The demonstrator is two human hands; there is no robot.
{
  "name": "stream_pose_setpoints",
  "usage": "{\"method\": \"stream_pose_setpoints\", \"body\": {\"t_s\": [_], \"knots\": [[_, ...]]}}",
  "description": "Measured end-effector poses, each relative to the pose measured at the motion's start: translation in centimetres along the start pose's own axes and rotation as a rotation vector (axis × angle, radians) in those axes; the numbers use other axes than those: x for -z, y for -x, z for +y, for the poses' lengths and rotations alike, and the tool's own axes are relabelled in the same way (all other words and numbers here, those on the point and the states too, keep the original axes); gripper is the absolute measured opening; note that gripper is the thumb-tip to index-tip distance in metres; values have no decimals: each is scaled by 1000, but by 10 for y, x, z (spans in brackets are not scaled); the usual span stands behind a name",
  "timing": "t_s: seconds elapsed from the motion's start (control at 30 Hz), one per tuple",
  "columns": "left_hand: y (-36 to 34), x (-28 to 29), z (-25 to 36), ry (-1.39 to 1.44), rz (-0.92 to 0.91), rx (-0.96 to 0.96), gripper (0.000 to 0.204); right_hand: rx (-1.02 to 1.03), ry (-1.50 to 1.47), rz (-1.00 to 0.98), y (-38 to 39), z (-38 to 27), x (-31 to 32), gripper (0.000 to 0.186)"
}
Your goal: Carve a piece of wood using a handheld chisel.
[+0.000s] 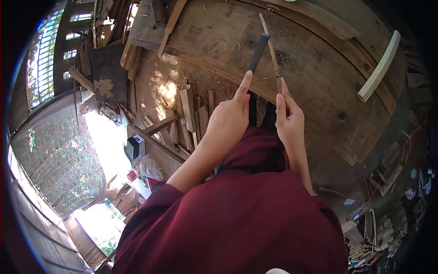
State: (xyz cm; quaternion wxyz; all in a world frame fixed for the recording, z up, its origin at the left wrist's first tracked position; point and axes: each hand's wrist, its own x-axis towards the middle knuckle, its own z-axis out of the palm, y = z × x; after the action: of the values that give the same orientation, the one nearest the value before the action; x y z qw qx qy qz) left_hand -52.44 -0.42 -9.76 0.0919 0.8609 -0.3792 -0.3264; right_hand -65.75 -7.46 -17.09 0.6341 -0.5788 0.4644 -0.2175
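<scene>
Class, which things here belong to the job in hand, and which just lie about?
Likely the job:
dark flat tool in the left hand
thin wooden strip in the right hand

Apparently lying about:
curved pale wooden piece
wood offcuts
clear plastic bag

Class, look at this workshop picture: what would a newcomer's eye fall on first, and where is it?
Probably the wide maroon shirt filling the lower middle. Above it, the left hand holds a dark, flat, straight-edged tool, beside a thin brown wooden strip in the right hand. At the right, a pale, curved wooden piece stands out against the broad brown wooden workbench.
</scene>
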Motion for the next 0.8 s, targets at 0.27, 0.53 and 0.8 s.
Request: {"method": "stream_pose_setpoints", "body": {"t_s": [0.27,0.53,0.8], "knots": [[-30,-12,7,70,36,-103,55,-64,21,103,-13,-6,13,39],[-94,36,-22,118,233,-24,48,-48,-23,-26,14,11,-5,40],[-9,31,-40,397,10,92,49,66,337,74,22,-8,1,42]]}}
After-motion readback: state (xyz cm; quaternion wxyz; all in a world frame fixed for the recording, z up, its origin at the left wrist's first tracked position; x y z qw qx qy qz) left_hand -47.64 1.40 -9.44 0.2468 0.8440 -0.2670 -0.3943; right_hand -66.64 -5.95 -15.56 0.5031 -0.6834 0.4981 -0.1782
